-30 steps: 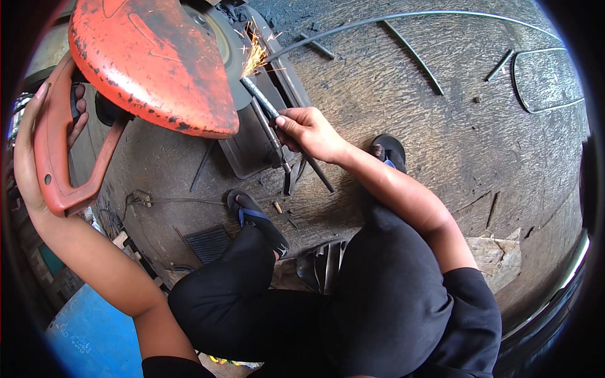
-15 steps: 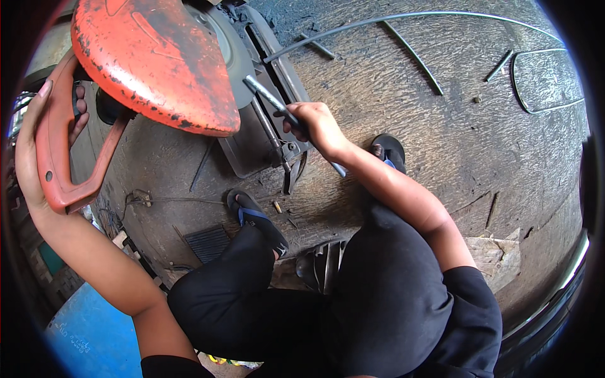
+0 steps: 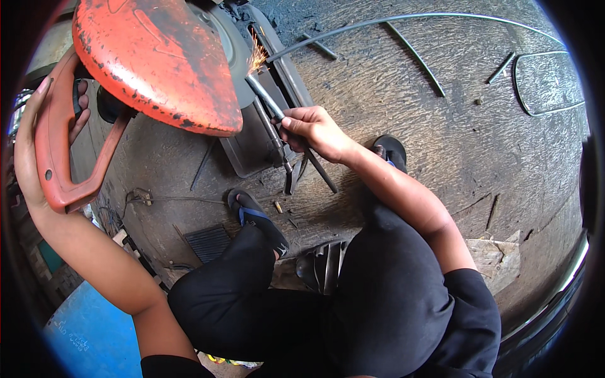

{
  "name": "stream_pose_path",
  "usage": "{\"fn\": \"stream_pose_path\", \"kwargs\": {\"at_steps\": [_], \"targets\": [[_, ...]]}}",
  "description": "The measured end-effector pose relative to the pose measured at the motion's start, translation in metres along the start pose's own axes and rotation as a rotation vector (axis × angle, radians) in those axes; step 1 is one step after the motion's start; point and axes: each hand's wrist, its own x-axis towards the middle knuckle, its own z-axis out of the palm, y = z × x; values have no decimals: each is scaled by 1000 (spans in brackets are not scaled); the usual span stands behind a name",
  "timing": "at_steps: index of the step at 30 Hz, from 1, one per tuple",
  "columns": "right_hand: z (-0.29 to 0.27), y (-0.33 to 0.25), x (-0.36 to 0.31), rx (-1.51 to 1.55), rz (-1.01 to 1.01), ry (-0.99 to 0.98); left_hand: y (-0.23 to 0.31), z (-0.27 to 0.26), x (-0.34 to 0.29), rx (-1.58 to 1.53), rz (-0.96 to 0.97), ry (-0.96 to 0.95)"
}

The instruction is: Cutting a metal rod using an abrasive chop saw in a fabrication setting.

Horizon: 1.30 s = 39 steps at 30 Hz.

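Observation:
My left hand [image 3: 28, 135] is wrapped round the red D-shaped handle [image 3: 53, 148] of a cut-off saw, its fingertips showing inside the loop by the trigger. The saw's chipped red guard [image 3: 157, 69] covers much of the grey abrasive disc [image 3: 238, 60]. In my right hand [image 3: 318, 133] is a thin metal rod [image 3: 268, 97], pinched between thumb and fingers. Its upper end meets the disc's edge, where orange sparks [image 3: 257, 55] fly up. Below my fist the rod's darker lower end slants toward the floor. A threaded vise screw [image 3: 268, 126] lies just left of the rod.
A long curved rod [image 3: 403, 17] reaches from the saw base to the far right, ending near a bent wire loop [image 3: 518, 88]. Several cut rod pieces [image 3: 416, 58] lie on the worn floor. My sandalled feet [image 3: 255, 217] stand close to the saw. A blue surface [image 3: 94, 334] sits at lower left.
Sparks have appeared at the disc by the rod's upper end. My right hand has turned, its thumb now along the rod, and the rod's lower end has swung down. The left hand keeps its grip.

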Motion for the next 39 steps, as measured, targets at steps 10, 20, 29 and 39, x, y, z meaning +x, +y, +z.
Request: {"fn": "stream_pose_path", "kwargs": {"at_steps": [10,20,29,39], "targets": [[14,1,-4,-704,-290,260,-4,1,4,-50,-13,98],[-5,-5,-2,226,82,135,1,-12,10,77,-109,-49],[2,-2,-2,238,92,35,2,3,1,59,1,94],[9,3,2,-125,-78,169,1,3,1,41,-7,65]]}}
